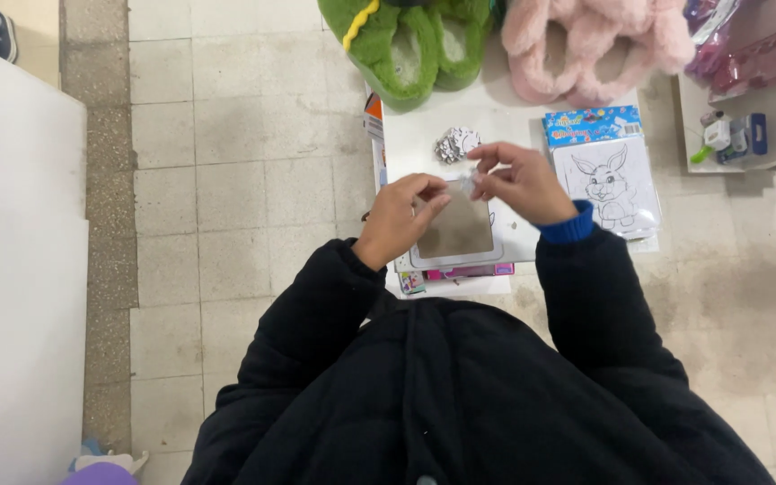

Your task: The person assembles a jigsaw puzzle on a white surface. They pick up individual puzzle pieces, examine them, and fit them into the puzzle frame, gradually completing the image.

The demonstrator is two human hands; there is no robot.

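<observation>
Under the fingers, a matt grey-brown square card (457, 226) in smooth white plastic frame; just beyond them, crinkled shiny silver foil ball (455, 144); fluffy green plush slippers (410, 45).

A flat rectangular package with a brownish panel (458, 229) is seen on the white worktop (415, 135). To its right a rabbit-drawing pack (608, 184), blue-topped, is laid.

- Flat square card (458, 229): dull brown face, white rim.
- Crumpled foil wad (456, 144), just beyond the card: silver.
- Fluffy plush slippers (406, 45), farther beyond: green, yellow trim.
- Fluffy slippers (586, 40) beside those: pale pink.
- Rabbit outline sheet (611, 184), right of card: black-on-white, blue header.
</observation>
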